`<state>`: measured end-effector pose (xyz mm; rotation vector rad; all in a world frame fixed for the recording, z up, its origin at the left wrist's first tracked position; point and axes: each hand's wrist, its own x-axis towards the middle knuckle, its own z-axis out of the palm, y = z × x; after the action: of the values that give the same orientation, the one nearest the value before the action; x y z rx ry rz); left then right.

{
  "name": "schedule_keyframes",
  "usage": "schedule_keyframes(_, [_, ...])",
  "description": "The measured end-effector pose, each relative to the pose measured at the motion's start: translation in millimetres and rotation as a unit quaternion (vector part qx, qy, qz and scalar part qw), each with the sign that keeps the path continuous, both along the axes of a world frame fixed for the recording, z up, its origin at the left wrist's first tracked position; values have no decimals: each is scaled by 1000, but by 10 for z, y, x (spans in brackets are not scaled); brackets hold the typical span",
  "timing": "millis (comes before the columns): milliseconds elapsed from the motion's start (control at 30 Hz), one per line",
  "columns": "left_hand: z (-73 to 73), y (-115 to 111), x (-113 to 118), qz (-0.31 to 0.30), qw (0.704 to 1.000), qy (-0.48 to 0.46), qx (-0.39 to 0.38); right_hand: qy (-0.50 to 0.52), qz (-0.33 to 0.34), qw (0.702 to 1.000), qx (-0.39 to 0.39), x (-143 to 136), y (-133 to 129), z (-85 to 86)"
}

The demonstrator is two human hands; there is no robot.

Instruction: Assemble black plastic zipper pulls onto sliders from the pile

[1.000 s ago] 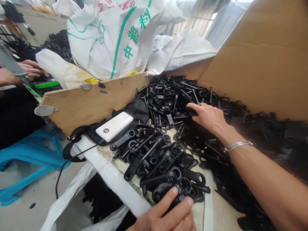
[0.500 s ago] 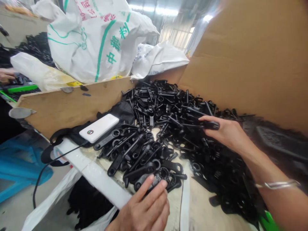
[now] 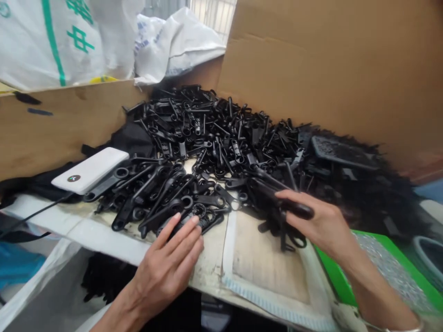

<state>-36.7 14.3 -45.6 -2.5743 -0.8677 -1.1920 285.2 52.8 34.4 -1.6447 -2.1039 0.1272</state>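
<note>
A heap of black plastic parts [image 3: 194,124], many of them flat arms with ringed ends, covers the back of the worktable. A smaller pile of such arms [image 3: 148,191] lies at the front left. My left hand [image 3: 166,265] is open, its straight fingers resting on the front edge of that pile. At the right, my right hand [image 3: 318,221] is closed round a black plastic part with a rounded end [image 3: 300,210], which sticks out past the thumb. Black parts [image 3: 285,230] stand close beneath it; whether the fingers hold any of these is hidden.
A white power bank [image 3: 92,170] with a cable lies left of the small pile. Cardboard walls [image 3: 311,60] enclose the back. A green tray [image 3: 335,281] of small shiny pieces stands at the right, near a dark bin part [image 3: 342,152]. White sacks [image 3: 180,41] rise behind.
The view has swung right and down. My right hand has come nearer the front edge, and black parts that covered the board there now lie farther back. My left hand stays on the small pile.
</note>
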Motion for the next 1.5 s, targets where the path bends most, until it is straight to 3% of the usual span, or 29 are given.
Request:
schedule_keyframes(200, [48, -11, 27, 8, 999, 34, 12, -78, 13, 996, -51, -48, -255, -342])
schedule_keyframes(300, [80, -60, 82, 7, 999, 37, 13, -64, 56, 990, -111, -49, -238, -299])
schedule_keyframes(400, [90, -138, 181, -11, 1000, 28, 6, 21, 61, 988, -143, 35, -257, -144])
schedule_keyframes(500, [86, -217, 326, -51, 998, 21, 1, 105, -8, 991, -82, 178, -392, -101])
schedule_keyframes(633, [104, -266, 608, -97, 992, 74, -14, 97, -100, 990, -21, 230, -692, -318])
schedule_keyframes(733, [111, -240, 875, -113, 983, 146, -20, 58, -115, 991, -27, 74, -869, -504])
schedule_keyframes(833, [80, -181, 1094, -116, 970, 211, -29, 52, -97, 994, -23, -88, -950, -587])
schedule_keyframes(933, [33, -126, 1166, -82, 962, 248, -73, 98, -61, 993, -17, -93, -972, -583])
schedule_keyframes(1000, [15, -101, 1143, -52, 961, 252, -103, 98, -95, 990, 22, -40, -962, -576])
schedule_keyframes(1067, [10, -80, 1102, -31, 962, 244, -119, 53, -137, 988, 45, -10, -933, -590])
schedule_keyframes(1200, [12, -41, 1039, -9, 968, 217, -123, -12, -117, 992, -38, -81, -870, -653])
schedule_keyframes(1300, [27, -48, 994, -8, 979, 171, -113, 60, -99, 993, -28, -105, -872, -658])
schedule_keyframes(1400, [102, -122, 981, -27, 992, 63, -110, 200, -134, 970, 29, -90, -919, -615])
schedule_keyframes(1467, [186, -189, 1030, -48, 982, -32, -182, 272, -171, 947, 21, -142, -961, -585])
schedule_keyframes(1500, [231, -217, 1074, -57, 962, -82, -253, 286, -175, 942, 20, -201, -983, -575])
